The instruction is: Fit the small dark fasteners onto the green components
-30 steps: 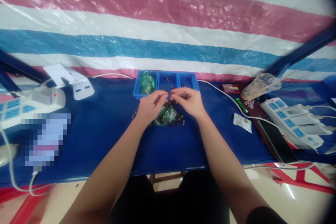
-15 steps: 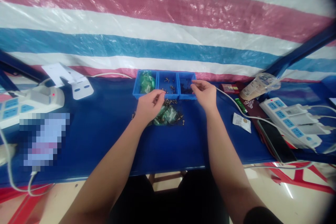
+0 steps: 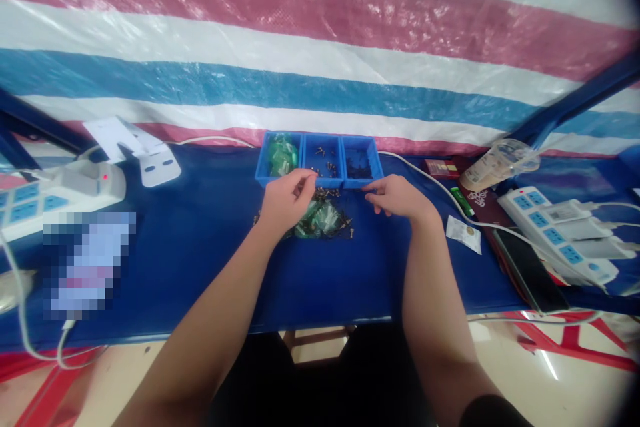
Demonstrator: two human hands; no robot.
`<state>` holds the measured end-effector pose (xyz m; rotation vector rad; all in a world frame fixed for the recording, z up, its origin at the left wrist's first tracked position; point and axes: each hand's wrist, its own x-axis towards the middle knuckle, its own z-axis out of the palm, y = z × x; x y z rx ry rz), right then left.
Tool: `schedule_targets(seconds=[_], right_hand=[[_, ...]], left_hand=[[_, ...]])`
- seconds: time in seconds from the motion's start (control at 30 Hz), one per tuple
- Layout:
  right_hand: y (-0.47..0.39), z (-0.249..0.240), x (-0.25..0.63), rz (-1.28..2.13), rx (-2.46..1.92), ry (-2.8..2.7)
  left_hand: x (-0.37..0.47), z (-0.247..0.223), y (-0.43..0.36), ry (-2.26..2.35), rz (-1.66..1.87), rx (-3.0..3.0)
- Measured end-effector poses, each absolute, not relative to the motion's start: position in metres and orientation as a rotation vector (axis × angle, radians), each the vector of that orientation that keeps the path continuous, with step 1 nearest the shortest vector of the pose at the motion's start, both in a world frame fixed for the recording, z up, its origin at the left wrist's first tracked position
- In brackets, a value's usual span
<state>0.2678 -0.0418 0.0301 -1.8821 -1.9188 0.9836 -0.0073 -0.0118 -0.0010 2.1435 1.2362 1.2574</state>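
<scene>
My left hand [image 3: 285, 203] is pinched shut in front of the middle blue bin [image 3: 323, 141], its fingertips together. Whatever sits in that pinch is too small to make out. My right hand [image 3: 400, 197] hovers just in front of the right blue bin [image 3: 361, 183], fingers apart, with nothing visible in them. Small dark pieces [image 3: 357, 163] lie in the right bin, and small brass-coloured parts [image 3: 330, 167] in the middle one. A green plastic bag [image 3: 283, 150] fills the left bin. Between my hands, a heap of green-clear plastic [image 3: 323, 217] and loose metal parts [image 3: 327, 193] lies on the table.
To the right are a plastic cup [image 3: 495, 163], a green lighter [image 3: 462, 201], a white packet [image 3: 464, 233], a dark phone [image 3: 533, 270] and a power strip [image 3: 555, 233]. At left stand a white stand [image 3: 160, 167] and another power strip [image 3: 30, 203]. Cables cross both sides.
My right hand has drawn back from the right bin, toward me and slightly right, and its fingers have spread. The left hand keeps its pinch in nearly the same place.
</scene>
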Motion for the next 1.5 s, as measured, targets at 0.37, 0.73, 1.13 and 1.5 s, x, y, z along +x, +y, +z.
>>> schedule_targets(seconds=[0.37, 0.73, 1.13, 1.5], right_hand=[[-0.039, 0.027, 0.259, 0.953, -1.939, -1.948], [-0.035, 0.023, 0.255, 0.787, -1.981, -2.07], [-0.034, 0.022, 0.245, 0.869, -1.871, -2.038], [-0.031, 0.013, 0.241, 0.949, -1.782, -2.123]], left_hand=[[-0.006, 0.0, -0.012, 1.233, 1.253, 2.149], [-0.007, -0.001, -0.011, 1.215, 1.254, 2.16], [-0.007, -0.001, -0.011, 1.213, 1.268, 2.156], [-0.006, 0.002, -0.013, 1.208, 1.267, 2.161]])
